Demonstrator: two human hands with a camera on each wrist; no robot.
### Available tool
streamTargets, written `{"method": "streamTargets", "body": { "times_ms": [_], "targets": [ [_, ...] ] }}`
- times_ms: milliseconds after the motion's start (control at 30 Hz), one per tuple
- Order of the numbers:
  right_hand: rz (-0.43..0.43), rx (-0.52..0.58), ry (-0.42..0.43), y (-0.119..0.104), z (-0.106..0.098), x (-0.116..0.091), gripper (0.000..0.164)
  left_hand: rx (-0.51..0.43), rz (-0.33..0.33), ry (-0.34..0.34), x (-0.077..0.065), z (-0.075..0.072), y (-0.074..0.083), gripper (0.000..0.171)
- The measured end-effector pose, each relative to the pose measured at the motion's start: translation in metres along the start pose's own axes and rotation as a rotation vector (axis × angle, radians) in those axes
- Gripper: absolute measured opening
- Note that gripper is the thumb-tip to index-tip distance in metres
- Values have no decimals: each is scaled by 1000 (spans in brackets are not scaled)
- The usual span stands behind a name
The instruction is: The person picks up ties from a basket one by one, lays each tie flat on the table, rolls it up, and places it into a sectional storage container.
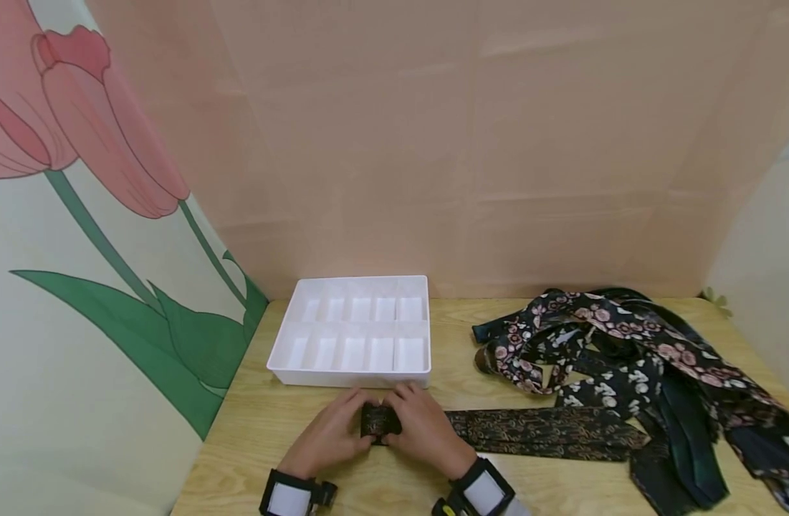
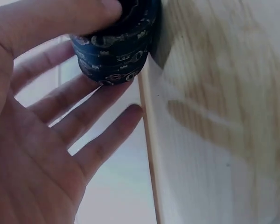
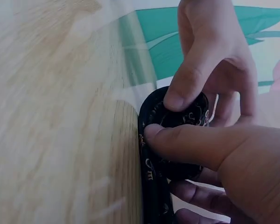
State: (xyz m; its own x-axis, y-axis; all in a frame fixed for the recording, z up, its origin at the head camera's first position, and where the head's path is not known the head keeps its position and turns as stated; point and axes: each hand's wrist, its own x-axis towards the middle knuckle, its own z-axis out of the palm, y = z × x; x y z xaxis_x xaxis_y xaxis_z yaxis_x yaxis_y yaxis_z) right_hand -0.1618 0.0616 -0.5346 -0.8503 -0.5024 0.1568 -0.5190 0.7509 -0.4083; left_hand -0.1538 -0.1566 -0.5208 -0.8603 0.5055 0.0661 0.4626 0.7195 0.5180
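Note:
A dark patterned necktie (image 1: 542, 433) lies stretched along the table, its left end wound into a roll (image 1: 378, 421). My left hand (image 1: 332, 432) holds the roll from the left, thumb on the near edge and fingers around the far side. From the right, my right hand (image 1: 428, 435) grips the same roll, its thumb pressed on the coil. In the left wrist view the coiled necktie (image 2: 113, 58) shows its layers between thumb and fingertips. Both thumbs sit on the coil (image 3: 182, 119) in the right wrist view, with the flat length running away from it along the tabletop.
Just beyond the hands stands a white tray (image 1: 349, 378) divided into several compartments. A tangled heap of floral and dark neckties (image 1: 639, 344) covers the right side of the table, meeting the stretched tie's far end. A beige wall (image 1: 471, 143) rises behind the wooden table (image 1: 239, 430).

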Motion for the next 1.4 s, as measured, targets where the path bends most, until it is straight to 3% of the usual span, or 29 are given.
{"method": "streamTargets", "body": {
  "times_ms": [200, 400, 667, 900, 1067, 1233, 1400],
  "targets": [
    [-5, 25, -19, -3, -2, -2, 53, 15, 16, -6, -1, 1, 0, 39],
    [19, 4, -28, -6, -7, -3, 52, 25, 38, 8, -1, 2, 1, 48],
    [0, 6, -24, -5, -10, -2, 52, 64, 47, 9, 1, 1, 4, 44],
    [3, -3, -29, -3, -10, -2, 55, 24, 30, -23, 4, 3, 5, 45],
    [-9, 29, -40, -1, -10, -1, 53, 64, 51, 6, 4, 2, 5, 44],
    [13, -8, -55, 1, -9, -4, 55, 16, 34, 3, 4, 6, 6, 52],
    [15, 26, -102, 0, -9, -3, 61, 33, 38, 10, 1, 6, 5, 45]
  ]
}}
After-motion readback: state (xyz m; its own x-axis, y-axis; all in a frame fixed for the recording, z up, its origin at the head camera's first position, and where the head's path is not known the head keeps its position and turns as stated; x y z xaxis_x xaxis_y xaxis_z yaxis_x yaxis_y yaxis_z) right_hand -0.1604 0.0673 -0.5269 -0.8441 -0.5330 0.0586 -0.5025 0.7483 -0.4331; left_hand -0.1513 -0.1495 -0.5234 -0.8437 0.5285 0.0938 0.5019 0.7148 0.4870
